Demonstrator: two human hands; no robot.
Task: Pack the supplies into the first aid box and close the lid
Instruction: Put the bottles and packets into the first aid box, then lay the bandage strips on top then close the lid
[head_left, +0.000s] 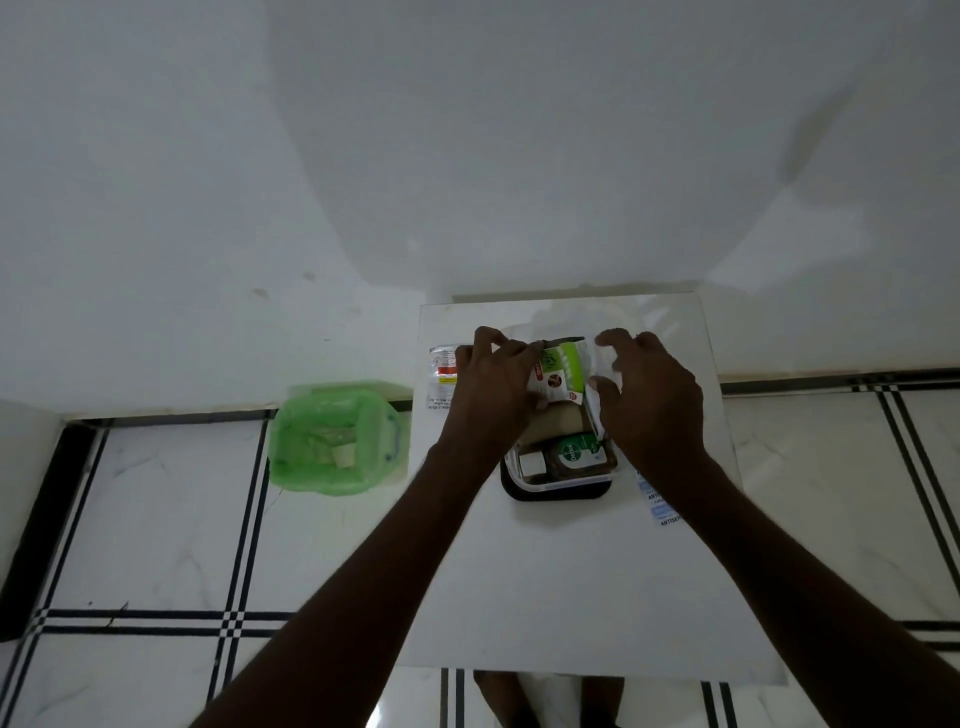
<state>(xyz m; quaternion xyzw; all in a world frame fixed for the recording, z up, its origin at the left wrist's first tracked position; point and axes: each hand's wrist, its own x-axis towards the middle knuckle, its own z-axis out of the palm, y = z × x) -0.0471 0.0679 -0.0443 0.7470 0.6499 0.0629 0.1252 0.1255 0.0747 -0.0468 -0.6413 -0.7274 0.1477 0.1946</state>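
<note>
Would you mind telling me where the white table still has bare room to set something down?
The near half of the table, between the clear box and the front edge, is bare. A strip behind both hands along the far edge is free too. It is crowded mid-table: left hand on the green carton, right hand, packet left, antiseptic sachets right.

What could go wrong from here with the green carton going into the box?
1. The green carton sits tilted at the far end of the clear box, above the rim; if it stays proud, the lid may not close.
2. The Dettol bottle already fills the near end, so room looks tight.
3. A packet beside the left hand and a sachet under the right hand wrist lie outside and could be missed.
</note>
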